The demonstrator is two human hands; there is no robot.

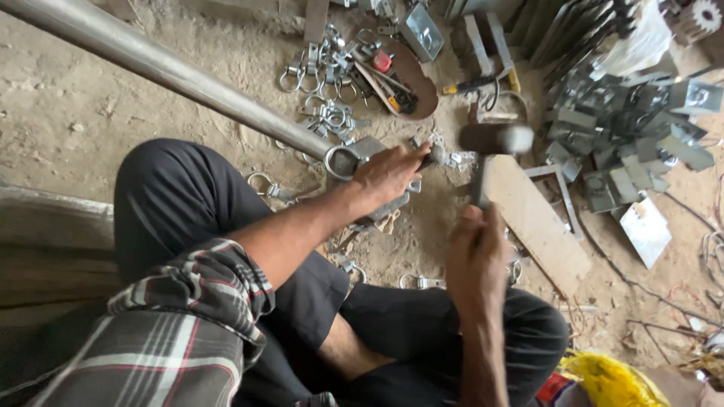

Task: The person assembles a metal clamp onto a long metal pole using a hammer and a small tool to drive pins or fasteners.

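Fingers of the left hand lay stretched flat over a grey metal clamp on the dirt floor, pressing it down where its ring end closed around the tip of a long steel pipe. That pipe ran up and away to the left — dull silver, smooth, slightly scuffed. The clamp looked like bent galvanised strip, a round loop at one end and a flat tail hidden under the palm.

The right hand was wrapped tight around the handle of a hammer, fingers curled shut on the shaft. Its dark, blunt head was blurred, and hung just right of the left fingertips, near the clamp but apart from it.

Beside the hammer lay a pale wooden board. Farther off, a heap of similar ring clamps sat near the top, and a pile of folded metal brackets spread to the right. The person sat cross-legged in black trousers — a plaid sleeve covered the left arm.
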